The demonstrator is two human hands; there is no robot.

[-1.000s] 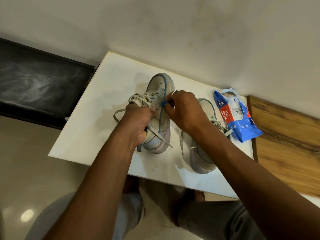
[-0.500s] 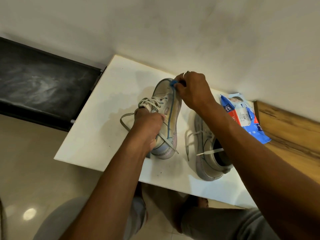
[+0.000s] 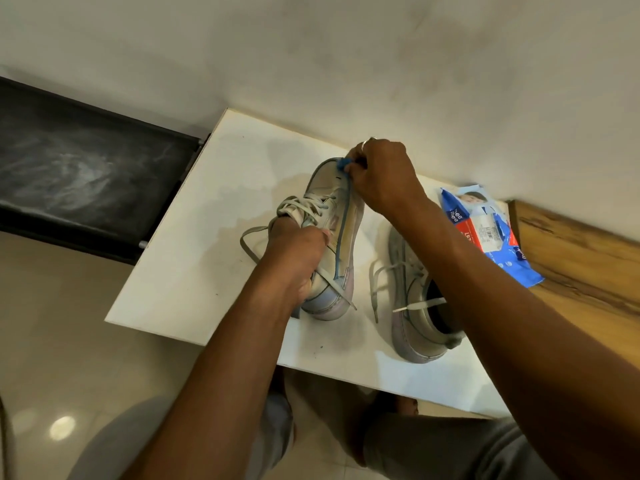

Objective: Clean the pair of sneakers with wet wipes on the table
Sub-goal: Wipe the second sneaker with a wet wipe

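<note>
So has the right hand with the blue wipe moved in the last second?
Yes. The right hand slid along the held pale grey sneaker from laces to toe, toward the wall.

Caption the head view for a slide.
Left hand grips a sneaker while right hand presses a blue wipe to its toe.

Open desk point(image 3: 194, 258) surface lies left of the held sneaker point(image 3: 332, 209). Between the 2 sneakers runs a narrow gap, crossed by the second sneaker's point(image 3: 412, 334) loose laces point(image 3: 374, 299). The wall point(image 3: 346, 64) closes the far edge; the wipes pack point(image 3: 485, 233) lies far right.
</note>
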